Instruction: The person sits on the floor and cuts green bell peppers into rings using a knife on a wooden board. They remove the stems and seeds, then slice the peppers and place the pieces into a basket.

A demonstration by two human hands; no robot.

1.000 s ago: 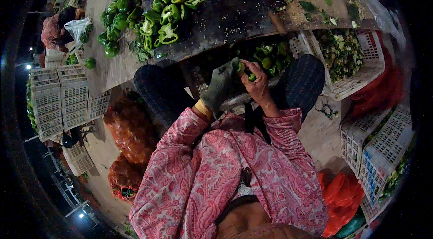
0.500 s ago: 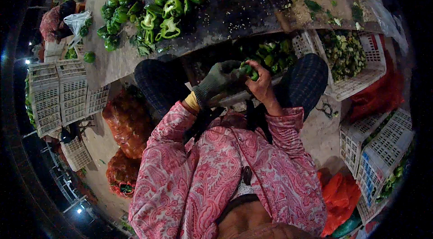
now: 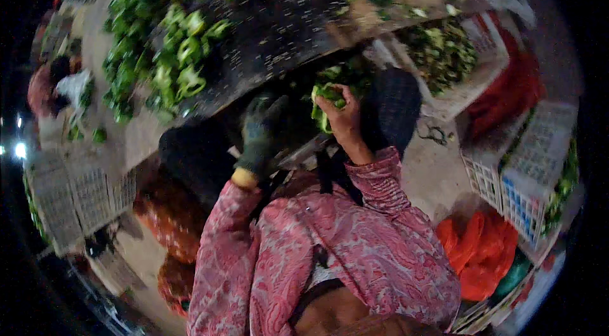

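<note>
Between the fingers and thumb of my bare right hand (image 3: 344, 119) is a cut green pepper (image 3: 323, 111), its pale inside showing. It hangs over the dark gap between my knees, in front of the board's edge. My left hand (image 3: 261, 130), in a dark grey glove with a yellow cuff, is apart from the pepper, to its left. Its thumb stands away from the fingers and I see nothing held, though the glove is blurred. Opened green peppers (image 3: 181, 63) lie on the table's left, beside a heap of whole green peppers (image 3: 124, 72).
A dark board (image 3: 273, 22) strewn with pale seeds lies ahead. To the right stands a white crate (image 3: 491, 60) of pepper trimmings. Red mesh sacks (image 3: 168, 218) are at lower left, white crates (image 3: 76, 193) beyond them, and an orange-red bag (image 3: 476, 256) at lower right.
My hands have parted: the left has moved away left from the pepper, which stays in the right hand and now shows its pale inside. The whole view has swung and blurred.
</note>
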